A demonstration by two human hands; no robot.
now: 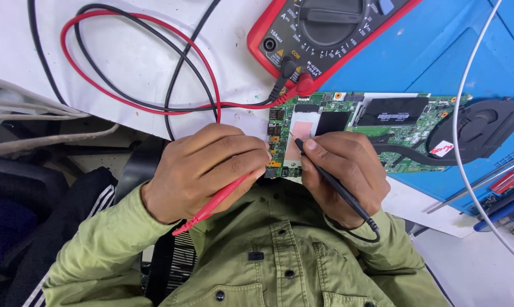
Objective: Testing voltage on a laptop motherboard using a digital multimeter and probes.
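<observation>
Left hand (211, 167) pinches the red probe (214, 203), tip hidden under its fingers at the circuit board (348, 128) edge; right hand (345, 170) grips the black probe (331, 182) pen-style, tip just ahead on the board; keep both tips steady, no slipping onto neighbouring parts.
</observation>
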